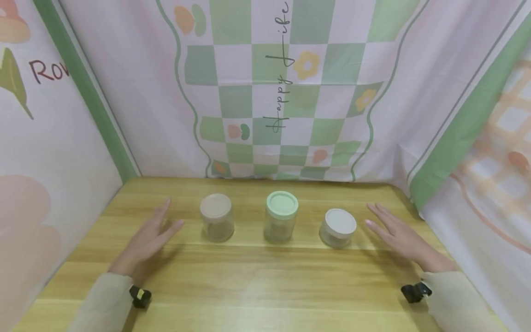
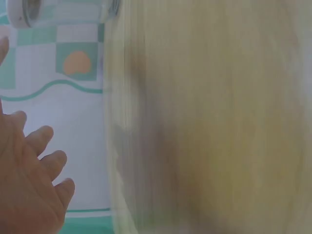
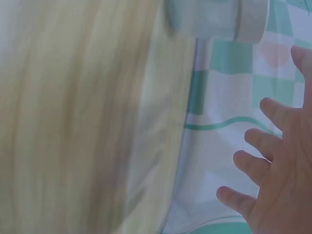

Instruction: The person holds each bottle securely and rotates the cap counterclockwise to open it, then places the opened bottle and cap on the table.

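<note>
Three clear jars stand upright in a row on the wooden table [image 1: 249, 286]. The left jar [image 1: 217, 219] has a beige lid, and the tall middle jar [image 1: 281, 216] a mint-green one. Shortest is the right jar [image 1: 338, 228], with a white lid. My left hand [image 1: 147, 240], fingers extended and holding nothing, is left of the beige-lidded jar, apart from it. On the other side, my right hand [image 1: 400, 237] is right of the white-lidded jar with its fingers spread, holding nothing. Part of a jar [image 3: 219, 19] shows at the top of the right wrist view.
A checked curtain [image 1: 307, 106] with "Happy Life" lettering hangs behind the table's back edge. Printed cloth walls stand at the left [image 1: 50, 161] and right [image 1: 489, 184]. Black wrist devices sit at the left sleeve [image 1: 140, 296] and right sleeve [image 1: 416, 292].
</note>
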Motion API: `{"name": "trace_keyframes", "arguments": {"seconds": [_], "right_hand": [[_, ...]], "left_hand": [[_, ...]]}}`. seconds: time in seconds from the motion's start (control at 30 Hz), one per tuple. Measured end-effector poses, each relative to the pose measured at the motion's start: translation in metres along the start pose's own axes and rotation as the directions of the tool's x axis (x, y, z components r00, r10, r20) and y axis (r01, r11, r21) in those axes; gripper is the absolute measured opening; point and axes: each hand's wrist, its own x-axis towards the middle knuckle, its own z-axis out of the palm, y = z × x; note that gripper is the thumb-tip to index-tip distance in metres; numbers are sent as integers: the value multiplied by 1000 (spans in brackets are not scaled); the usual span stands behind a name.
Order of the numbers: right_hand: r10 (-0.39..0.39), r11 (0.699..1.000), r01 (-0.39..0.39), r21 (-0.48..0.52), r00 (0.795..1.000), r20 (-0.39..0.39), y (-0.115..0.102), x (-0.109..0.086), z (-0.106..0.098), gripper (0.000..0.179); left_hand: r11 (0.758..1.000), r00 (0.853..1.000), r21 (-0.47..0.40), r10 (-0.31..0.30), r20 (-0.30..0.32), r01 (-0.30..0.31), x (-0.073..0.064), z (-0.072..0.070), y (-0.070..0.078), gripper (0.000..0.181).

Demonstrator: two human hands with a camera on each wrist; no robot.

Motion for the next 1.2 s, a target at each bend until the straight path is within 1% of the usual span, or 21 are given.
{"name": "trace_keyframes", "arguments": {"seconds": [0.2, 0.33, 0.43, 0.5, 0.57, 0.67, 0.73, 0.9, 0.97, 1.0, 1.1, 1.13, 1.2], "right_hand": [[-11, 999, 10, 38, 1000, 20, -17, 4, -2, 65], [-30, 999, 28, 38, 999, 38, -29, 8, -3, 64], [-43, 999, 42, 26, 998, 49, -37, 12, -3, 63], [-54, 998, 53, 28, 997, 56, -42, 14, -3, 63], [-64, 997, 62, 36, 996, 62, -47, 17, -2, 63], [-72, 997, 69, 46, 995, 69, -56, 20, -2, 63], [-72, 997, 68, 47, 995, 75, -62, 22, -1, 63], [-77, 996, 74, 40, 994, 81, -76, 30, 1, 63], [-89, 995, 85, 45, 993, 83, -81, 34, 2, 63], [-97, 994, 93, 48, 992, 85, -84, 37, 3, 63], [-120, 992, 115, 60, 988, 95, -94, 44, 4, 63], [-127, 991, 122, 61, 987, 99, -97, 46, 4, 63], [-147, 988, 141, 61, 984, 104, -104, 52, 5, 63]], "left_hand": [[997, 999, -69, -33, 16, 34, 4, 8, 7, 95], [994, 1000, -102, -26, 2, 26, 5, 14, 12, 102], [992, 1000, -126, -23, -7, 22, 8, 18, 14, 105], [985, 1000, -170, -17, -2, 17, 10, 21, 16, 106], [972, 1000, -234, -10, 10, 12, 13, 25, 17, 106], [942, 999, -337, 15, 30, -4, 17, 31, 19, 108], [926, 999, -378, 28, 33, -13, 19, 36, 20, 109], [897, 998, -442, 45, 33, -26, 27, 47, 20, 108], [881, 998, -473, 47, 43, -21, 30, 51, 20, 107], [870, 998, -493, 46, 50, -15, 32, 52, 21, 105], [850, 996, -527, 39, 85, 12, 35, 56, 22, 102], [845, 995, -534, 31, 95, 25, 35, 56, 23, 102], [844, 994, -534, 17, 111, 45, 35, 57, 24, 102]]}}
